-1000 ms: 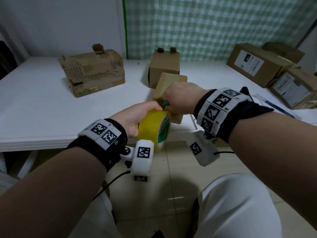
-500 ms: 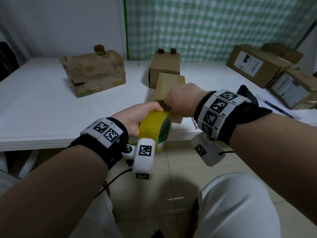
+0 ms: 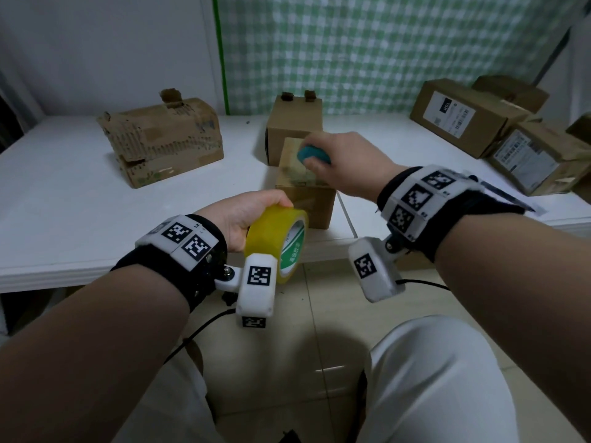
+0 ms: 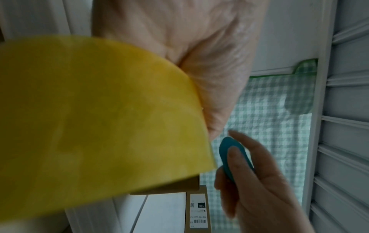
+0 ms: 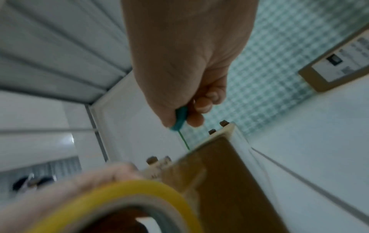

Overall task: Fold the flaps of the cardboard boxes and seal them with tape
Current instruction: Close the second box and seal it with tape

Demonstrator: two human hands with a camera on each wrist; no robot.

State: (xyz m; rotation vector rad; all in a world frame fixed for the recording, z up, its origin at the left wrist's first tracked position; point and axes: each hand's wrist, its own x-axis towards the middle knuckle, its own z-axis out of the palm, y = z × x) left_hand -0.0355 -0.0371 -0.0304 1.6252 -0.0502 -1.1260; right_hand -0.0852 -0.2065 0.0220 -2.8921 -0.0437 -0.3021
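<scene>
A: At the bench's [image 3: 64,199] near edge, the left hand [image 3: 246,215] is gripping the yellow tape roll [image 3: 275,241]; the right hand [image 3: 339,164] is pinching a teal cutter [image 3: 313,154] over the small box [image 3: 303,193].

B: Any risk?

A: I'm guessing the tape strip is sitting loose; unpressed, it could be lifting, or the cutter nicking cardboard.

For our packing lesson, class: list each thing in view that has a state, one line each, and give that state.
Tape roll: held on edge in the left hand, off the table.
Teal cutter: gripped in the right hand above the small box.
Small box: closed, tape across its top.
Torn box: battered, lying on the table.
Labelled box: closed.
</scene>
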